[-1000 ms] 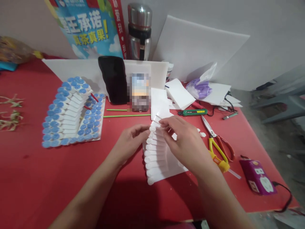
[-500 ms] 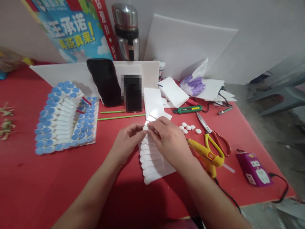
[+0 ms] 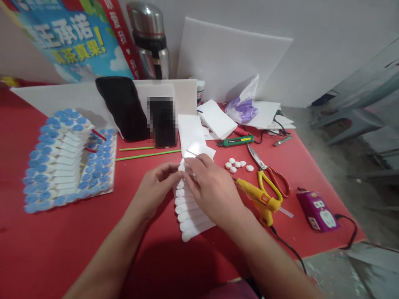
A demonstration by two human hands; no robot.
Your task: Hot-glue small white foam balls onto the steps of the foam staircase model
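My left hand point(image 3: 159, 186) is closed, its thumb and forefinger pressed against a small white disc point(image 3: 181, 167) at the upper left edge of a white stepped piece point(image 3: 190, 216). Similar rounded discs line that edge down towards me. From the other side my right hand point(image 3: 213, 187) reaches over the piece, fingers bent and tips close to the same disc; what they pinch is hidden. Beyond the fingertips lies a shiny white sheet point(image 3: 190, 131). Several loose white discs point(image 3: 237, 164) lie right of my right hand.
Left stands a blue-and-white stepped model point(image 3: 70, 162). Green sticks point(image 3: 146, 155), a dark phone point(image 3: 162, 124) and a black object point(image 3: 123, 110) are behind. To the right lie a green cutter point(image 3: 236, 141), scissors point(image 3: 271, 174), a yellow glue gun point(image 3: 258, 198) with a cord, and a purple box point(image 3: 318, 211).
The view has swung slightly right, so everything sits further left in the picture. My hands stay at the top of the stepped piece, with the right fingers slightly shifted around the disc.
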